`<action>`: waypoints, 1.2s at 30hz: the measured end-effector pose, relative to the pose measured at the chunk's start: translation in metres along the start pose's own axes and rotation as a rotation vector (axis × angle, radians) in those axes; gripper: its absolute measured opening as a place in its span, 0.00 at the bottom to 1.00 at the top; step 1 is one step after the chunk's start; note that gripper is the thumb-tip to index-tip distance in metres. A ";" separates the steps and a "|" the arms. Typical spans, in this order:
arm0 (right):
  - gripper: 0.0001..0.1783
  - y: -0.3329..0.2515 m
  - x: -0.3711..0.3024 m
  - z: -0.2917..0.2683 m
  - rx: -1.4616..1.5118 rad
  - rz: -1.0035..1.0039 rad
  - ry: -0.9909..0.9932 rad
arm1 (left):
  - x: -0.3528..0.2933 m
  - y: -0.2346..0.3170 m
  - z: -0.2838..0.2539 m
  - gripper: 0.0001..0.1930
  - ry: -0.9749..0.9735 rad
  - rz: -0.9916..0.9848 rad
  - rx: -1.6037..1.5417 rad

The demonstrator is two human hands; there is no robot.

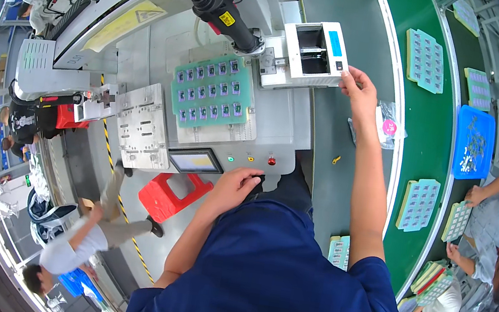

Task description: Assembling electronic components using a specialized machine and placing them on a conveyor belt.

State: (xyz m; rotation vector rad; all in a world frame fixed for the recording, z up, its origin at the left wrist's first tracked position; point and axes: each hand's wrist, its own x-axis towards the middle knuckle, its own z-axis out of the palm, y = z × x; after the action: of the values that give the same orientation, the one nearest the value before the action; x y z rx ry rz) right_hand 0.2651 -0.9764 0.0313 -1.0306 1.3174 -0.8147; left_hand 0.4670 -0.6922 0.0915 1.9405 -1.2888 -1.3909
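My right hand [360, 95] reaches out to a white screw feeder [304, 81]; its thumb and fingers close on the corner beside the black switch. The feeder has a dark open hopper and a blue display. My left hand [232, 191] rests loosely by my waist near the machine's front panel, thumb and index apart, with nothing visible in it. Between the hands and the machine column lies a green tray [213, 91] with several small purple-and-silver parts in rows, set on a metal fixture plate [246, 136].
A black screwdriver head [228, 20] hangs above the tray. A second metal fixture [140, 130] lies left of a small screen [195, 160]. The green conveyor [404, 24] at right carries trays. A red stool [159, 200] stands on the floor; co-workers sit beyond the blue bin [478, 116].
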 end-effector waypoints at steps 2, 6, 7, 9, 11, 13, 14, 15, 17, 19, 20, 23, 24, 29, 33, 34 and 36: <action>0.21 0.008 -0.013 -0.002 0.007 -0.030 0.044 | 0.002 -0.001 0.001 0.14 -0.018 0.015 0.001; 0.18 0.031 -0.053 -0.011 0.032 -0.099 0.182 | 0.005 0.001 0.000 0.14 -0.095 0.078 -0.012; 0.16 0.038 -0.066 -0.014 0.043 -0.108 0.213 | 0.006 -0.001 -0.002 0.14 -0.105 0.091 -0.010; 0.15 0.054 -0.098 -0.019 0.019 -0.081 0.248 | 0.010 -0.004 -0.004 0.14 -0.168 0.100 0.010; 0.13 0.082 -0.127 -0.024 -0.021 -0.092 0.283 | 0.013 -0.005 -0.008 0.14 -0.195 0.115 0.019; 0.12 0.113 -0.157 -0.023 -0.020 -0.093 0.302 | 0.016 -0.011 -0.010 0.13 -0.204 0.144 0.029; 0.11 0.127 -0.172 -0.022 -0.011 -0.083 0.313 | 0.018 -0.012 -0.011 0.13 -0.216 0.150 0.029; 0.10 0.141 -0.186 -0.020 -0.015 -0.049 0.312 | 0.018 -0.011 -0.013 0.13 -0.231 0.150 0.047; 0.10 0.163 -0.210 -0.013 -0.005 0.000 0.306 | 0.021 -0.013 -0.012 0.12 -0.246 0.151 0.068; 0.09 0.181 -0.231 -0.008 0.017 0.075 0.284 | 0.022 -0.018 -0.009 0.11 -0.285 0.193 0.076; 0.09 0.191 -0.238 -0.006 0.020 0.078 0.291 | 0.022 -0.018 -0.007 0.11 -0.292 0.195 0.080; 0.08 0.201 -0.252 -0.001 -0.079 0.074 0.281 | 0.023 -0.009 -0.002 0.09 -0.334 0.203 0.117; 0.08 0.203 -0.254 -0.003 -0.077 0.071 0.289 | 0.023 -0.005 0.001 0.09 -0.365 0.204 0.125; 0.07 0.217 -0.262 -0.009 -0.154 0.112 0.278 | 0.023 -0.016 0.010 0.09 -0.418 0.351 0.131; 0.08 0.224 -0.277 -0.008 -0.214 0.103 0.313 | 0.017 -0.019 0.005 0.08 -0.465 0.319 0.163; 0.08 0.221 -0.283 -0.005 -0.274 0.120 0.297 | 0.015 -0.021 0.004 0.08 -0.465 0.315 0.157; 0.09 0.223 -0.297 -0.001 -0.332 0.137 0.297 | 0.013 -0.026 0.002 0.08 -0.484 0.340 0.162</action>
State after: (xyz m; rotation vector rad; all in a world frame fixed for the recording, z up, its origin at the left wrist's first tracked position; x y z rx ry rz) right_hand 0.2131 -0.6219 -0.0674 -1.0897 1.8019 -0.6757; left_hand 0.4774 -0.6911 0.0645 1.4207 -1.8999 -1.6697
